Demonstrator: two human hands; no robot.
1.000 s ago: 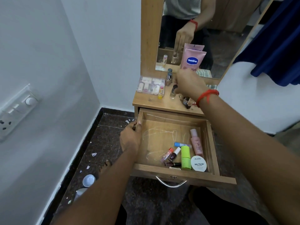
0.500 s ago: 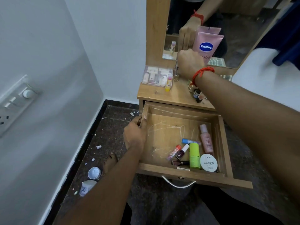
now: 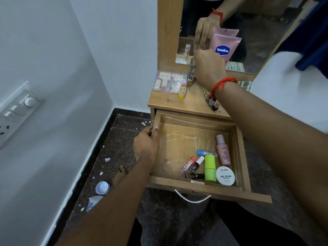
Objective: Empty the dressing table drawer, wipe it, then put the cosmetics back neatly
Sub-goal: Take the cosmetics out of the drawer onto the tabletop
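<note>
Left hand [image 3: 145, 146] is clamped on the left wall of the open drawer [image 3: 195, 188], cosmetics lying at its front right; right hand [image 3: 208, 68] reaches over the counter [image 3: 166, 102], its grip I cannot tell

Dim, even indoor light — soft overall, wide-angle bending at edges.

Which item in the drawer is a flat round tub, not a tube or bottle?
The white nail polish tub in the front right corner; everything else there is long and narrow.
</note>
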